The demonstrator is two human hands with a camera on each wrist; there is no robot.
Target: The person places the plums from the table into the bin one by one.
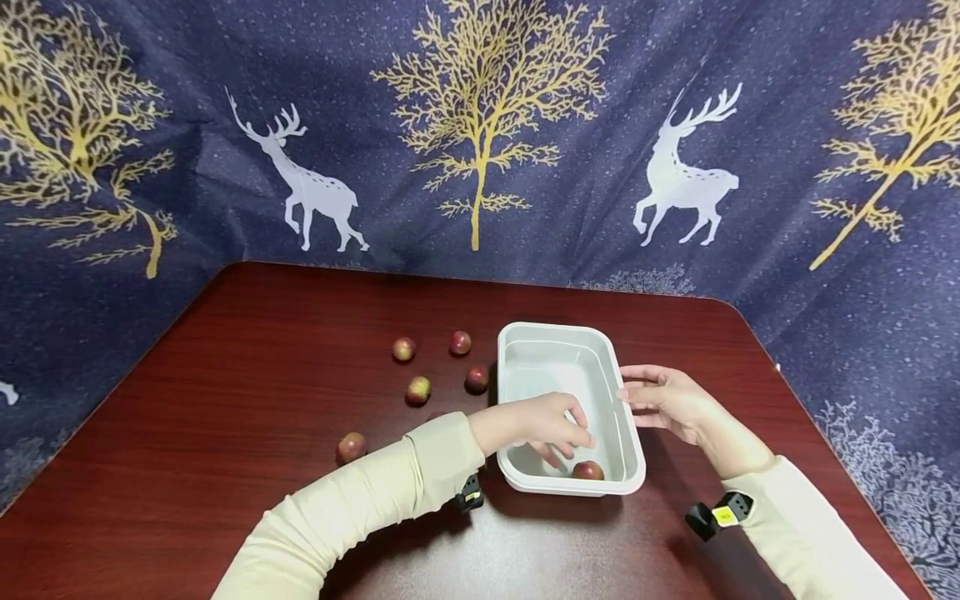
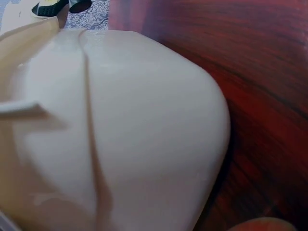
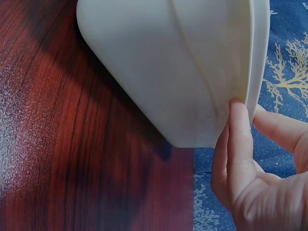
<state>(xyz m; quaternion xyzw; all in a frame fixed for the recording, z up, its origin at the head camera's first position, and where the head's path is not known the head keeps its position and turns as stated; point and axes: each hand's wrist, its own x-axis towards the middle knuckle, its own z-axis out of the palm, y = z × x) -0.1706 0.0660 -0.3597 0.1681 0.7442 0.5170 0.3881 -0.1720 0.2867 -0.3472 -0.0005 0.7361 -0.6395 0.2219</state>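
fruit (image 1: 588, 471) lies in the near end of the white tub (image 1: 551, 358), just below your left hand (image 1: 551, 423), whose fingers hang loosely bent with nothing seen in them, while your right hand (image 1: 667, 400) pinches the tub's right rim; the step in hand looks like loading the tub. your next move probably calls for lifting the left hand over the tub's left rim toward the other fruits (image 1: 417, 390) on the table (image 1: 285, 358), the closest just beside its wall. you have broad room left of the tub, less to its right, toward the table's edge.
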